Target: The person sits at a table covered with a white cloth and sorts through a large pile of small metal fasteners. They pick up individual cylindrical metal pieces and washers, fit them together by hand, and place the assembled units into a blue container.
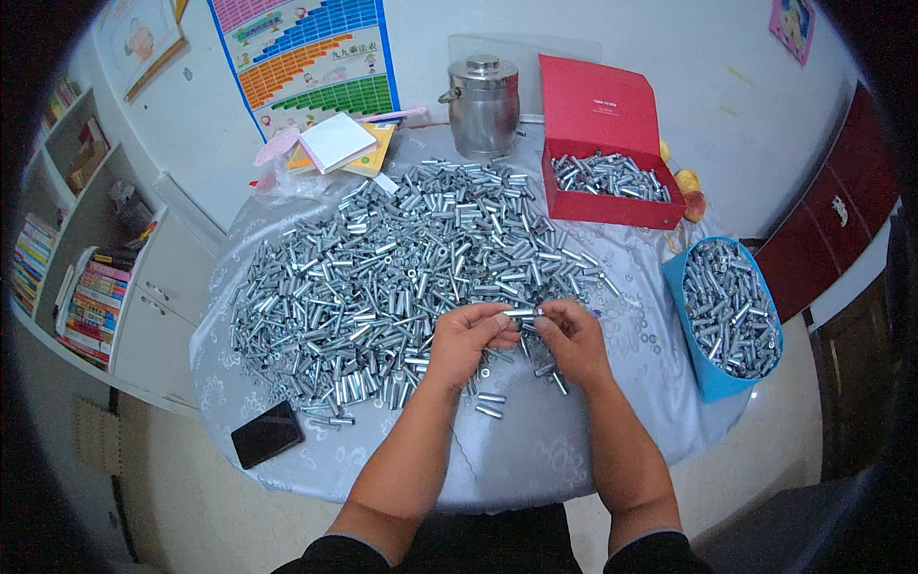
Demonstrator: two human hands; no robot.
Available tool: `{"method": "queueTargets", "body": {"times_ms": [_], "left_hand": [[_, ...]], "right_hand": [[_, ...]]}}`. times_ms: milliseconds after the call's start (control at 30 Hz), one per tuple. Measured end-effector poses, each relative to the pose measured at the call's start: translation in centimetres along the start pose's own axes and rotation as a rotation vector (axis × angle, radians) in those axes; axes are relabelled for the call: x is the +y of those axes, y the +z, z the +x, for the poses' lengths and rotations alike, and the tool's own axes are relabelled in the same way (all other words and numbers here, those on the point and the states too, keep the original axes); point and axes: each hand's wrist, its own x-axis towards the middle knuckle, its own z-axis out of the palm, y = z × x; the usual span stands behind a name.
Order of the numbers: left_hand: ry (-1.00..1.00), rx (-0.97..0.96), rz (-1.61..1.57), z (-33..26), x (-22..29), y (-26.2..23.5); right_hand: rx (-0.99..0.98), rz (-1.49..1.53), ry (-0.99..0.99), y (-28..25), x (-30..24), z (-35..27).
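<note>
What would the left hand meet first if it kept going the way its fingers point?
The left hand points rightward, toward the right hand. First in line is the small metal sleeve pinched between both hands, then the right hand's fingertips just behind it. Depth is hard to judge, but they look nearly touching.

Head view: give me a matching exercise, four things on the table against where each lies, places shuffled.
Things:
1. black phone
2. red box
3. blue bin
4. steel pot

Places:
A. right edge of the table, full of metal sleeves
B. far side, lid on, left of the red box
C. near left edge, lying flat
D. far right, lid propped open, partly filled

Pairs: 1-C, 2-D, 3-A, 4-B
</note>
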Motion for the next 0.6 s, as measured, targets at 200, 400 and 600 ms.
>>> {"method": "queueTargets", "body": {"times_ms": [200,400,600], "left_hand": [[-0.012,-0.006,-0.014,0.2,0.1,-0.1],[-0.001,-0.017,-0.030,0.4,-0.3,-0.1],[0.013,-0.003,0.004,0.3,-0.4,-0.1]], "right_hand": [[0.046,0.092,-0.005,0.5,-0.2,-0.3],[0.030,0.046,0.033,0.1,-0.2,-0.4],[0.000,0.032,0.076,-0.1,0.0,-0.1]]}}
